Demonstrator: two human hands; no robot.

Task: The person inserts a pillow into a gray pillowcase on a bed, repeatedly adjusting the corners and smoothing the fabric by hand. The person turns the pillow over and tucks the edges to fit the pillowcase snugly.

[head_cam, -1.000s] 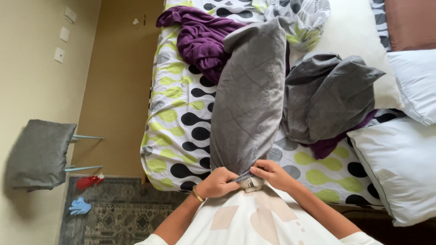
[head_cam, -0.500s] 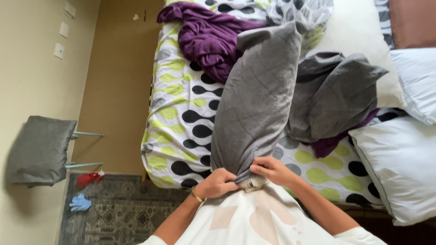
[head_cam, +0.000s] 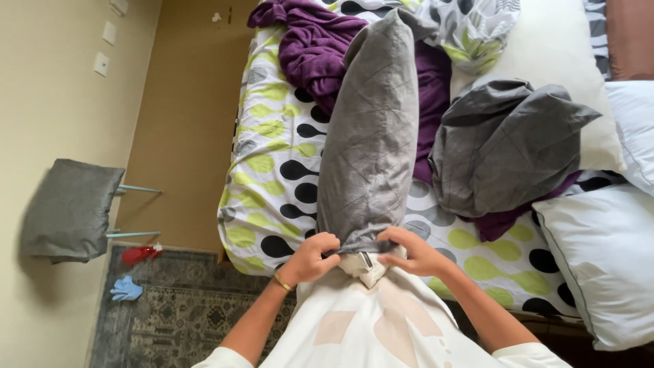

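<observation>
Pillow [head_cam: 371, 136], in a grey quilted case, stands up lengthwise from the person's chest out over the bed [head_cam: 272, 170], its near end gathered at the hands and its far end reaching the purple blanket [head_cam: 313, 48]. Left hand [head_cam: 310, 257] is closed on the left side of the case's open end, fingers curled over the bunched grey cloth; a thin gold bracelet [head_cam: 281, 281] sits on that wrist. Right hand [head_cam: 412, 252] pinches the same hem from the right, fingertips pressed into the fabric, so both grips are shut on the pillow. Between the hands a bit of white pillow filling and a small tag show below the hem. Beneath them lies the person's white shirt [head_cam: 368, 327]. The bed carries a sheet with black and green ovals. Right of the pillow, a crumpled grey case [head_cam: 504, 150] lies on the purple blanket, with white pillows [head_cam: 599, 266] just beside it and farther right. At the left, a grey cushion [head_cam: 68, 211] rests on a chair by the wall, and a blue glove [head_cam: 126, 288] and a red thing [head_cam: 139, 254] lie on the patterned rug [head_cam: 184, 320].
</observation>
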